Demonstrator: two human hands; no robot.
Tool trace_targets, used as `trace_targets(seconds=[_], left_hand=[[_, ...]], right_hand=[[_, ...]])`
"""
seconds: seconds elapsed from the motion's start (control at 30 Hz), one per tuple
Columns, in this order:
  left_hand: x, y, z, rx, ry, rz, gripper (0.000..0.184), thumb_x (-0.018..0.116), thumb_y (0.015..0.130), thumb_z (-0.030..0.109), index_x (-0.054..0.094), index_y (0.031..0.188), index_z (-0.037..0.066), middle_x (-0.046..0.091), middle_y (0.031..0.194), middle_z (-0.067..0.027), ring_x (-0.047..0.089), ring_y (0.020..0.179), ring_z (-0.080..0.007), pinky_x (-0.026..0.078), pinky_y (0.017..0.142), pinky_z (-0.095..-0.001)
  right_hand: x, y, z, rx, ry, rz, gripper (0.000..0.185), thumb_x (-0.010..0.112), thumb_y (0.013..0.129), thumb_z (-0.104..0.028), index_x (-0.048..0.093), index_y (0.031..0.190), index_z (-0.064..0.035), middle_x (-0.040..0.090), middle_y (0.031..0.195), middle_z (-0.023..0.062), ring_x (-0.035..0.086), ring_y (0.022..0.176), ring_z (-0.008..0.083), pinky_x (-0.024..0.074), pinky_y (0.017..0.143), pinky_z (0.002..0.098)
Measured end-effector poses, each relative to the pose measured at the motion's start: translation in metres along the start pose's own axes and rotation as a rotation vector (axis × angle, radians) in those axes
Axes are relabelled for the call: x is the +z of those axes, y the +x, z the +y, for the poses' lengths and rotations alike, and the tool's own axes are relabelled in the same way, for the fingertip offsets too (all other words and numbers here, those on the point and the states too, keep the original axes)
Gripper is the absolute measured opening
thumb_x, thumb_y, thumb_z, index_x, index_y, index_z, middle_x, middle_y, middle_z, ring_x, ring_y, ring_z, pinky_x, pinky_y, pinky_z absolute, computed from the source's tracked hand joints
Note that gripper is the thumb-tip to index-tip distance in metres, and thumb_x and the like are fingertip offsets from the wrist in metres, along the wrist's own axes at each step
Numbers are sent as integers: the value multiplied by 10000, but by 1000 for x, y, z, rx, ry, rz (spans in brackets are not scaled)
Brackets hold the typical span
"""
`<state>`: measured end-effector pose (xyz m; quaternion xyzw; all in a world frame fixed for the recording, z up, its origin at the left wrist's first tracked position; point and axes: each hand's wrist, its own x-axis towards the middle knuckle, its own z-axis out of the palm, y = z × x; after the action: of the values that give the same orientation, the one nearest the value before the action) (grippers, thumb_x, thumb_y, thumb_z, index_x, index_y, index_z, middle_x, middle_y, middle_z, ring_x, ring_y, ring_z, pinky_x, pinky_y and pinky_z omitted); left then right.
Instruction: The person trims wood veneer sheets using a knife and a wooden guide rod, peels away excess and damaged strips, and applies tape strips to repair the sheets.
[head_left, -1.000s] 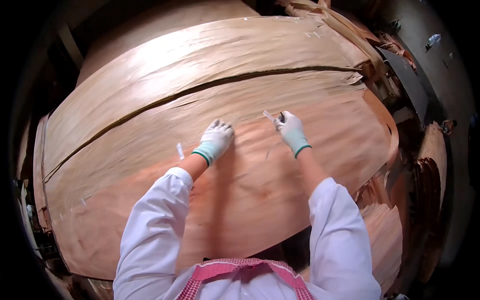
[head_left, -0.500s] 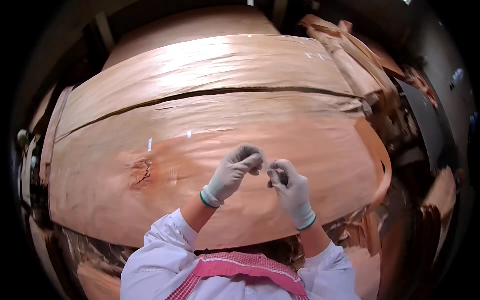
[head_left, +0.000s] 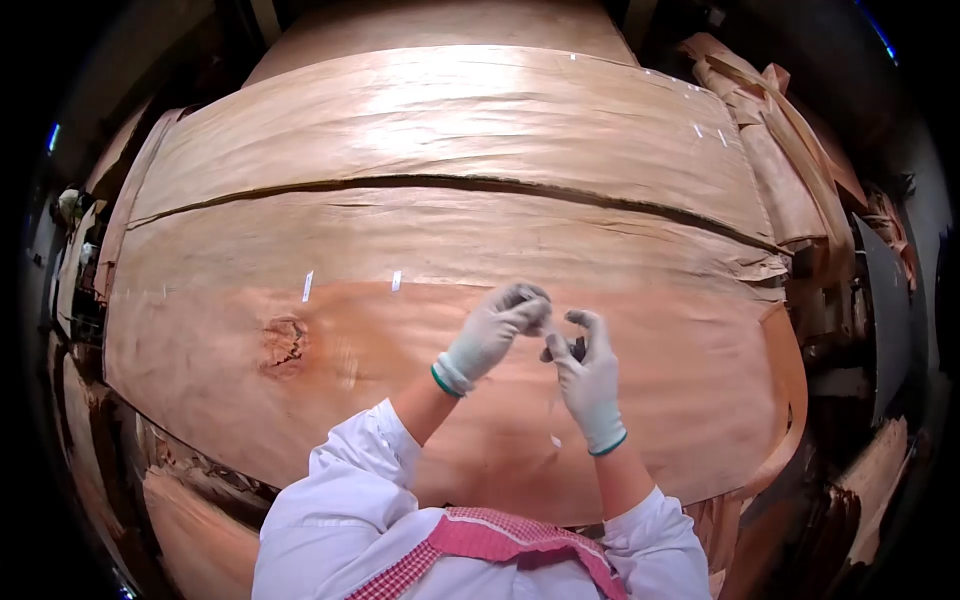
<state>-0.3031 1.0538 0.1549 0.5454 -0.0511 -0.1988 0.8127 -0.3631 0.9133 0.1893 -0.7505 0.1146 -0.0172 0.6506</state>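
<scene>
My left hand (head_left: 503, 325), in a whitish glove with a green cuff, is closed in a pinch above the wood veneer sheet (head_left: 450, 430). Something pale and thin seems to be at its fingertips, too faint to name. Just to the right, my right hand (head_left: 588, 375) wears the same kind of glove. Its index finger and thumb stand apart, while the other fingers curl about something dark that I cannot make out. White tape pieces (head_left: 397, 281) stick along a seam in the veneer, left of my hands. A small white scrap (head_left: 555, 440) shows below them.
A cracked knot (head_left: 285, 346) marks the sheet at left. Behind it, a long dark gap (head_left: 430, 182) runs across the layered veneer. Rolled veneer strips (head_left: 790, 150) lie at the back right, and a curled veneer edge (head_left: 788, 380) rises at right. Torn pieces (head_left: 195, 520) lie at lower left.
The view has shifted. The thumb and index finger of my right hand have spread apart. A small white scrap now shows below my hands. My left hand is still pinched.
</scene>
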Motion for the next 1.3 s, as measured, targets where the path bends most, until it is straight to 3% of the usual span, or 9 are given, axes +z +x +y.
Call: trace_targets(seconds=[0.37, 0.47, 0.6, 0.77, 0.87, 1.0, 1.07, 1.2, 1.3], left_hand=[[-90, 196, -40, 526, 1416, 415, 159, 689, 797, 183, 643, 922, 97, 615, 1001, -93, 528, 1001, -286, 433, 878, -389], [-82, 216, -42, 179, 1461, 682, 240, 702, 768, 182, 626, 985, 113, 600, 1034, -93, 523, 1015, -280, 435, 862, -379], [-92, 188, -42, 288, 1515, 379, 407, 670, 803, 328, 592, 1146, 121, 558, 1207, -97, 457, 1190, -306, 303, 1046, -439], [-93, 180, -49, 130, 1622, 302, 629, 654, 802, 436, 486, 1334, 146, 370, 1468, -102, 281, 1379, -320, 153, 1134, -458], [-71, 191, -60, 101, 1710, 354, 537, 582, 868, 343, 481, 1328, 84, 373, 1465, -113, 285, 1379, -313, 146, 1141, -466], [54, 203, -113, 331, 1521, 185, 647, 467, 921, 409, 313, 1436, 51, 282, 1509, -141, 243, 1404, -274, 105, 1169, -416], [74, 197, -150, 487, 1558, 41, 696, 435, 926, 449, 248, 1466, 51, 233, 1526, -154, 200, 1420, -276, 92, 1170, -419], [83, 200, -149, 372, 1661, 86, 701, 435, 924, 448, 252, 1461, 35, 231, 1525, -167, 187, 1425, -282, 84, 1164, -442], [116, 199, -139, 413, 1584, -125, 615, 479, 916, 339, 335, 1415, 9, 301, 1494, -167, 255, 1398, -299, 161, 1153, -430]], right_hand=[[33, 125, 97, 317, 21, -10, 191, 591, 908, -119, 593, 770, 13, 613, 662, 58, 546, 544, 111, 440, 508, 252], [33, 132, 108, 360, 84, 0, 174, 578, 904, -108, 591, 787, 19, 607, 657, 59, 545, 541, 116, 439, 502, 260], [35, 134, 113, 417, 168, 48, 167, 607, 887, -117, 589, 778, 8, 607, 649, 61, 550, 542, 127, 457, 515, 287], [-34, 179, 119, -330, -936, 67, 178, 650, 852, -154, 622, 726, -31, 585, 602, 35, 516, 497, 88, 407, 465, 264], [-91, 150, 82, 282, -387, -10, 177, 666, 838, -168, 627, 750, -20, 620, 652, 60, 540, 536, 142, 426, 508, 323], [-102, 92, 103, 533, 119, 178, 229, 671, 867, -194, 620, 830, 26, 615, 666, 58, 504, 518, 92, 397, 473, 241], [-101, 93, 107, 531, 34, 125, 249, 680, 866, -227, 619, 838, 13, 620, 674, 56, 525, 524, 106, 412, 475, 260], [-182, 125, 105, 111, -1028, 33, 353, 688, 845, -309, 610, 812, 34, 650, 707, 115, 587, 549, 199, 461, 528, 354], [-236, 156, 114, 313, -366, 181, 398, 678, 828, -357, 633, 798, 37, 659, 691, 141, 631, 585, 234, 491, 567, 368]])
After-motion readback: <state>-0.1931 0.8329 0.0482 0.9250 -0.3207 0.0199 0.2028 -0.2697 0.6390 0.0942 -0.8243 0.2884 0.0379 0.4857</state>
